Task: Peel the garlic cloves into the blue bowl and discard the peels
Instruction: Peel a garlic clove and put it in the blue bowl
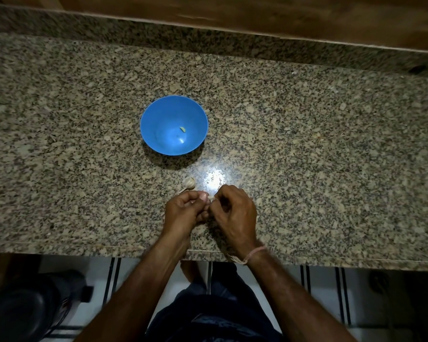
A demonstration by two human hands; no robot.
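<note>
Granite counter (319, 149), blue bowl (158, 119), tiled floor (321, 292).

Both hands (183, 211) (235, 213) pinch a garlic clove (211, 198)

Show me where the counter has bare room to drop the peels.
Bare counter runs wide left of the bowl and wide right of it. It is crowded only in the middle front: the garlic bulb lies between the bowl and the left hand and right hand, which pinch a clove.
</note>
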